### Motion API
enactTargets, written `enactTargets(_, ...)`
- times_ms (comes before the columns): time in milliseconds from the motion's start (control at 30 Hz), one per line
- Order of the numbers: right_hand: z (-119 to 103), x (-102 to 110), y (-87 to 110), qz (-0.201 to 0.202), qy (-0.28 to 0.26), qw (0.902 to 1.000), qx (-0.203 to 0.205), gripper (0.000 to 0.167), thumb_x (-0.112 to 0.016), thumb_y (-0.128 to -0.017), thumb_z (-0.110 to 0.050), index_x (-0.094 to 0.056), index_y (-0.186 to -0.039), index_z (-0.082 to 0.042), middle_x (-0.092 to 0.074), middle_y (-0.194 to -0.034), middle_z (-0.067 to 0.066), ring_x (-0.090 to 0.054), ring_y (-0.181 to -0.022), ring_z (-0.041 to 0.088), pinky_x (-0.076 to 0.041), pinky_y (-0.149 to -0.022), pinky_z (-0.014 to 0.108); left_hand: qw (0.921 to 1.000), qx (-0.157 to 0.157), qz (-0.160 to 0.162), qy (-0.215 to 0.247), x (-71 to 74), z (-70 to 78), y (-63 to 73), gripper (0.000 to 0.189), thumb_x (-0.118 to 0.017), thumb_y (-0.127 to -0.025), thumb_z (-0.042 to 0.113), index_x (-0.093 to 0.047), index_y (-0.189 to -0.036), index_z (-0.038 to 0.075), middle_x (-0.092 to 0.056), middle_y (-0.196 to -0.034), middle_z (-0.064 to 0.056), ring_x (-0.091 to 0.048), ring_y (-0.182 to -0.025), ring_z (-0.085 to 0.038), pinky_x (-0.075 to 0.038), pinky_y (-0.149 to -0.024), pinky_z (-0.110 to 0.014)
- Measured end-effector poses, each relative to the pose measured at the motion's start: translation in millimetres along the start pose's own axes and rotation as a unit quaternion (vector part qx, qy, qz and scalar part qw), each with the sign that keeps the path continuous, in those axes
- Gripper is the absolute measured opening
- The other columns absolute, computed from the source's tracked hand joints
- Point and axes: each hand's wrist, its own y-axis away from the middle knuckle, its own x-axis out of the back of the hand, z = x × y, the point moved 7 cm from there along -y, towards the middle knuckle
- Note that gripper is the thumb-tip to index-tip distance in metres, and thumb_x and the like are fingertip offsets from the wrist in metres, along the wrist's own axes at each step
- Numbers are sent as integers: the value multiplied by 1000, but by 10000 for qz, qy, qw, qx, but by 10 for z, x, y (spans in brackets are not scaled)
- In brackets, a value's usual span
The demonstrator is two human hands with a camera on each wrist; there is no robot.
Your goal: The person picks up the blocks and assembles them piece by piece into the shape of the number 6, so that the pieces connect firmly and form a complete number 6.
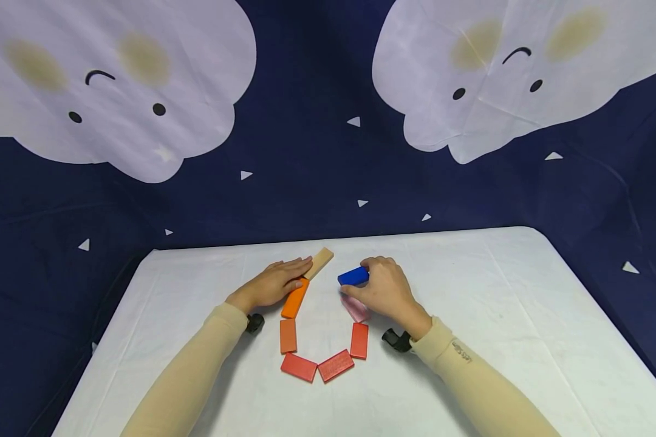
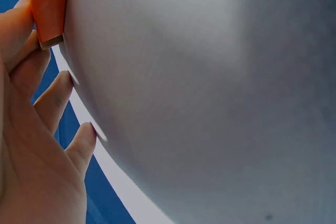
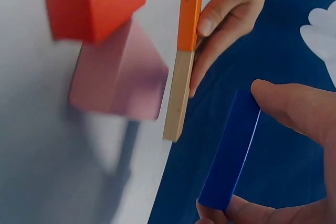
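Note:
My right hand (image 1: pixel 385 292) pinches a blue block (image 1: pixel 353 276) between thumb and fingers. It holds the block above the table, off the surface, near the pink block (image 1: pixel 355 308). My left hand (image 1: pixel 273 283) lies beside the orange block (image 1: pixel 296 298) and the plain wooden block (image 1: pixel 321 261), its fingers extended and touching them where the two meet. In the right wrist view, the blue block (image 3: pixel 229 150) spans from thumb to fingertips, and the left thumb rests against the orange block (image 3: pixel 190 11). Only the orange block's end (image 2: pixel 50 11) shows in the left wrist view.
A dark orange block (image 1: pixel 288 335) and several red blocks, one at the right (image 1: pixel 359 340) and one at the front (image 1: pixel 336 366), continue the curved row. Its gap is at the far side. They lie on a white-covered table (image 1: pixel 503 291) before a navy cloth (image 1: pixel 306 121).

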Motion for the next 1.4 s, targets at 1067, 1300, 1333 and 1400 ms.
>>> enactTargets(1067,-579,-466,50,-865,602,9924,631,66,-85,-76,-50,-71,-113,3,-71,-103,16,-61,-93,28,-51,-85,43,9999,-96,75,8,-10,-6,6,54,-46,-108,27,-32,-158,11,-27,-164,-6,-25,-151,-27,-16,-121,-56)
enactTargets(1300,-668,-564,34,-1077,966,9860,833,66,-84,-74,-52,-72,-109,2,-70,-93,12,-58,-82,24,-50,-76,39,9997,-165,158,-41,5,8,9,54,-47,-108,25,-32,-158,9,-29,-163,-8,-27,-150,-29,-18,-120,-57)
enactTargets(1333,-678,-579,33,-1108,1021,9848,866,66,-84,-74,-53,-72,-109,2,-70,-92,12,-58,-81,24,-50,-75,39,9997,-159,159,-33,9,9,10,54,-48,-108,24,-32,-158,9,-29,-163,-7,-27,-150,-29,-18,-120,-57)
enactTargets(1400,-695,-603,33,-1154,1123,9826,922,66,-84,-74,-53,-72,-108,2,-69,-91,12,-58,-80,23,-50,-74,39,9997,-183,176,-25,17,17,11,54,-48,-108,23,-32,-158,9,-29,-163,-8,-28,-150,-29,-18,-120,-58)
